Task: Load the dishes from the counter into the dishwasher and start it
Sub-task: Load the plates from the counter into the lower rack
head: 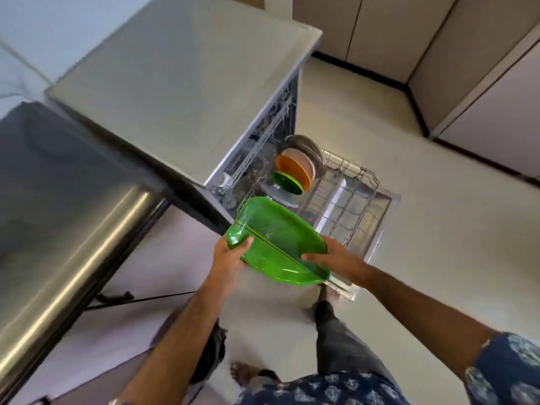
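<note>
Lower rack (344,197) pulled out over the open door; its right and front wire sections bare. Back-left corner blocked by upright plates: steel (306,147), orange (292,171), small green (287,182). Counter edge (248,135) overhangs the rack's left side.

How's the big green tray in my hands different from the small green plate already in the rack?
The green tray is large and roughly rectangular; the green plate is small and round. The tray is held above the rack by the left hand and right hand; the plate stands on edge in it. Both are glossy green.
</note>
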`<state>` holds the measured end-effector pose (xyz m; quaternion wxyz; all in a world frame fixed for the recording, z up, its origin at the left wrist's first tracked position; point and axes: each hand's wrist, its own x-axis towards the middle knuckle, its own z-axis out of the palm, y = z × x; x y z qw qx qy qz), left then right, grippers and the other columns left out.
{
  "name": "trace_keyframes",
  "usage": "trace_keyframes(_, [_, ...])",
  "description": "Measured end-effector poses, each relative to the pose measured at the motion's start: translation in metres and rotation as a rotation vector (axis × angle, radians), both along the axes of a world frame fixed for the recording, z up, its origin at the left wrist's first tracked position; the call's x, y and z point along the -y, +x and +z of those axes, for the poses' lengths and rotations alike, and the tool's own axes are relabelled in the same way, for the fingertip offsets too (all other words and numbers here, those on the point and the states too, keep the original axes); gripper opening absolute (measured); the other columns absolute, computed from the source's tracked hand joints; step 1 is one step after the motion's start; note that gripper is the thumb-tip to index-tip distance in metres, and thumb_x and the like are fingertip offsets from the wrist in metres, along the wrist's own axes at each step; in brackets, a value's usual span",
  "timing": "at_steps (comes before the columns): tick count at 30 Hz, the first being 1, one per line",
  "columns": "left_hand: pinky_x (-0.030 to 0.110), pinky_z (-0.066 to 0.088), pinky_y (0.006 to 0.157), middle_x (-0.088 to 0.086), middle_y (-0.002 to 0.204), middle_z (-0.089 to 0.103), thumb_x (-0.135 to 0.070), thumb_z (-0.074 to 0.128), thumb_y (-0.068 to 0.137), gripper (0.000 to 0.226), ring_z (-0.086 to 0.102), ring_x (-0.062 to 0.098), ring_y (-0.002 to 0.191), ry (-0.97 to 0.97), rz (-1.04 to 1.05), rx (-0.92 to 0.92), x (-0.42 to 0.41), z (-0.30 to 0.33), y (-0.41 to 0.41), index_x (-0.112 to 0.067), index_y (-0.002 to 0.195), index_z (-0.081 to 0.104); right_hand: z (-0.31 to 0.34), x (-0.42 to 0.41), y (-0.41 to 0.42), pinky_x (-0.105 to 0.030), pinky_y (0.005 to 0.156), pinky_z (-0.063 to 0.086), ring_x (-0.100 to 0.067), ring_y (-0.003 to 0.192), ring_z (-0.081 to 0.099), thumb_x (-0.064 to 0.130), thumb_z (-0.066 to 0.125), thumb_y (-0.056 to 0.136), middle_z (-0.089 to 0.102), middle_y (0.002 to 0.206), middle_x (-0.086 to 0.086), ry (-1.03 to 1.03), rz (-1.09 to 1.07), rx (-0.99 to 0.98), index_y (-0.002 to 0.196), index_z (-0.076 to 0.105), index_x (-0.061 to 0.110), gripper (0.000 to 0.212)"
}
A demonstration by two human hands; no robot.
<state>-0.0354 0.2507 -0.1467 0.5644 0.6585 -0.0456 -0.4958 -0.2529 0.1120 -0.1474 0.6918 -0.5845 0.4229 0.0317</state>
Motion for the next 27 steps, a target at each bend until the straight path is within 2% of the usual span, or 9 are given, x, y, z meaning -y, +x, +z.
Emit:
trace_keyframes(3, [0.045, 0.061, 0.073, 0.012, 0.1, 0.074, 0.006, 0.06, 0.092, 0.026, 0.071, 0.027, 0.089, 0.112, -0.017, 0.011, 0.052, -0.038, -0.015, -0.005, 0.116, 0.064, -0.052, 0.045, -0.01, -0.043, 0.091, 0.054, -0.031, 0.096, 0.068, 0.002, 0.068, 0.089, 0.071, 0.113, -0.021, 0.127, -0.136, -0.013, 0.117, 0.066, -0.001, 0.028])
trace_keyframes(5, [0.048, 0.055, 0.084, 0.017, 0.113, 0.066, 0.004, 0.058, 0.095, 0.035, 0.065, 0.031, 0.099, 0.231, -0.077, 0.097, 0.083, -0.066, -0.016, 0.001, 0.13, 0.053, -0.089, 0.07, -0.015, -0.04, 0.088, 0.055, -0.029, 0.091, 0.067, -0.001, 0.065, 0.091, 0.07, 0.11, -0.02, 0.133, -0.175, -0.04, 0.108, 0.069, 0.006, 0.019])
trace_keyframes(9, [0.011, 0.045, 0.083, 0.02, 0.129, 0.056, 0.006, 0.053, 0.097, 0.04, 0.054, 0.017, 0.107, 0.384, -0.219, 0.396, 0.13, -0.123, 0.0, 0.004, 0.136, 0.047, -0.165, 0.105, -0.019, -0.043, 0.091, 0.052, -0.027, 0.094, 0.066, 0.002, 0.059, 0.096, 0.071, 0.102, -0.009, -0.045, -0.119, -0.164, 0.118, 0.067, 0.014, 0.027])
trace_keyframes(14, [0.035, 0.044, 0.095, 0.015, 0.13, 0.061, -0.007, 0.055, 0.1, 0.04, 0.056, 0.02, 0.107, 0.49, -0.368, 0.402, 0.196, -0.216, 0.034, -0.007, 0.139, 0.046, -0.252, 0.113, -0.013, -0.038, 0.078, 0.053, -0.029, 0.088, 0.067, 0.005, 0.049, 0.099, 0.07, 0.105, -0.008, -0.135, -0.071, -0.256, 0.129, 0.062, 0.029, 0.04])
trace_keyframes(18, [0.029, 0.04, 0.099, -0.003, 0.132, 0.051, -0.03, 0.059, 0.099, 0.061, 0.053, 0.017, 0.116, 0.597, -0.351, 0.459, 0.249, -0.281, 0.049, -0.011, 0.15, 0.033, -0.302, 0.103, 0.005, -0.035, 0.076, 0.055, -0.02, 0.09, 0.067, -0.005, 0.045, 0.088, 0.07, 0.107, 0.0, -0.175, -0.065, -0.243, 0.128, 0.061, 0.036, 0.059])
trace_keyframes(20, [0.045, 0.043, 0.109, 0.011, 0.147, 0.049, -0.035, 0.06, 0.098, 0.065, 0.053, 0.03, 0.13, 0.644, -0.265, 0.371, 0.269, -0.31, 0.057, -0.006, 0.149, 0.033, -0.322, 0.095, 0.018, -0.025, 0.072, 0.048, -0.016, 0.093, 0.065, -0.007, 0.043, 0.083, 0.067, 0.11, 0.007, -0.237, -0.05, -0.237, 0.13, 0.06, 0.037, 0.066])
trace_keyframes(21, [0.05, 0.045, 0.107, 0.017, 0.147, 0.049, -0.034, 0.059, 0.098, 0.062, 0.053, 0.034, 0.13, 0.648, -0.217, 0.314, 0.276, -0.318, 0.061, -0.005, 0.147, 0.036, -0.328, 0.093, 0.024, -0.022, 0.073, 0.044, -0.016, 0.096, 0.064, -0.008, 0.043, 0.081, 0.067, 0.114, 0.006, -0.277, -0.054, -0.223, 0.131, 0.059, 0.035, 0.068])
trace_keyframes(23, [0.046, 0.05, 0.096, 0.015, 0.136, 0.055, -0.026, 0.056, 0.1, 0.05, 0.059, 0.03, 0.119, 0.585, -0.173, 0.287, 0.285, -0.327, 0.067, -0.01, 0.144, 0.038, -0.339, 0.091, 0.038, -0.025, 0.079, 0.045, -0.02, 0.107, 0.063, -0.007, 0.043, 0.08, 0.066, 0.122, 0.002, -0.349, -0.069, -0.185, 0.133, 0.058, 0.031, 0.067])
trace_keyframes(27, [0.039, 0.052, 0.087, 0.008, 0.12, 0.055, -0.008, 0.048, 0.101, 0.056, 0.059, 0.02, 0.105, 0.433, -0.229, 0.324, 0.298, -0.329, 0.081, -0.016, 0.152, 0.026, -0.351, 0.092, 0.065, -0.026, 0.076, 0.044, -0.024, 0.112, 0.058, -0.004, 0.043, 0.076, 0.062, 0.127, 0.003, -0.509, -0.046, -0.129, 0.141, 0.053, 0.03, 0.074])
